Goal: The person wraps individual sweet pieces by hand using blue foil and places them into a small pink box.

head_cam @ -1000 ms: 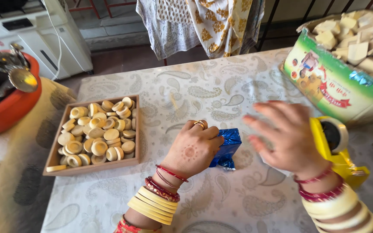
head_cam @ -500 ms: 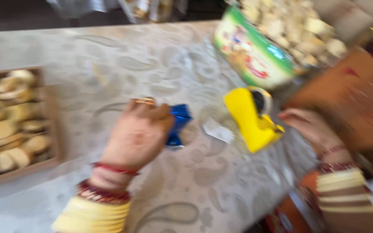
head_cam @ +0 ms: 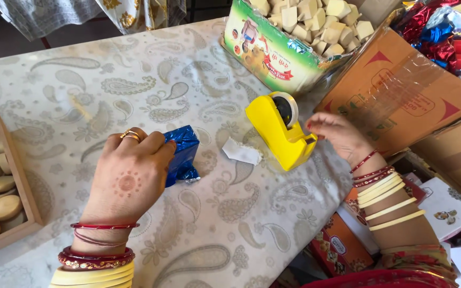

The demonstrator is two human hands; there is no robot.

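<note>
while left hand (head_cam: 129,178) grips blue packet (head_cam: 183,153), right hand (head_cam: 333,133) pinches tape at yellow dispenser (head_cam: 278,130).

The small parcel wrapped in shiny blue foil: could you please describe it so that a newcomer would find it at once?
Start at the table under the pale paisley-patterned cloth and find the yellow plastic tape dispenser near its middle. Left of it, past a small white scrap of paper, the left hand presses down on the small parcel wrapped in shiny blue foil. It is the only blue, crinkled, glossy thing on the cloth.
</note>
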